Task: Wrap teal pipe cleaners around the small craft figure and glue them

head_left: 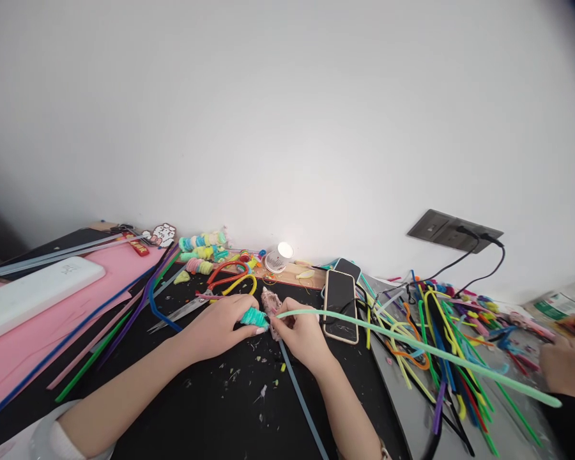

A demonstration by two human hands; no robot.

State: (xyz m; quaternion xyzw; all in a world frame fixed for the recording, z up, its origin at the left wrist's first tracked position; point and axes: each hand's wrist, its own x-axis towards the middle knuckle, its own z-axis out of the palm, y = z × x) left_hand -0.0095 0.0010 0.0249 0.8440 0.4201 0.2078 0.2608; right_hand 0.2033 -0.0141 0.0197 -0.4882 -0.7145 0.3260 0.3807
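My left hand is closed around a teal coil of pipe cleaner on the black table. My right hand pinches the near end of a long pale green pipe cleaner, which runs off to the right over the clutter. A small pinkish fuzzy piece sits between my two hands. Orange-handled scissors lie just behind my left hand.
Two phones lie beside my right hand. A heap of coloured pipe cleaners fills the right side. Another person's hand rests at the right edge. Pink paper, a white box and finished coils lie left and behind.
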